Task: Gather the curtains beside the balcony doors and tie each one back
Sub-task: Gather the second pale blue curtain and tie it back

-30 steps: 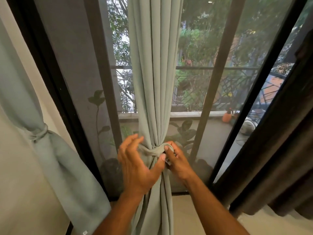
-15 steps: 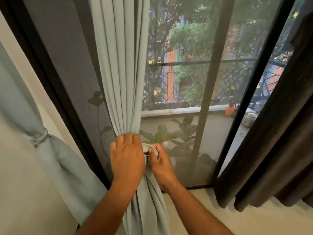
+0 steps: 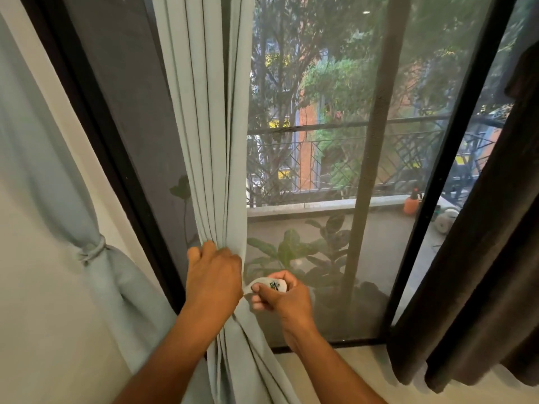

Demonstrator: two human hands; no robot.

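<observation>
Balcony doors behind, your left hand now clamps the pale curtain bundle, fingers pressed together; your right hand, just beside it, pinches the tie-back band pulled out sideways, so the tie looks undone, not yet secured.

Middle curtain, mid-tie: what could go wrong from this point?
The left hand alone bunches the middle curtain; if that grip eases, the pleats could spread. The right hand pinches only the end of the tie-back strap, which could slip free. The dark curtain hangs untied.
</observation>
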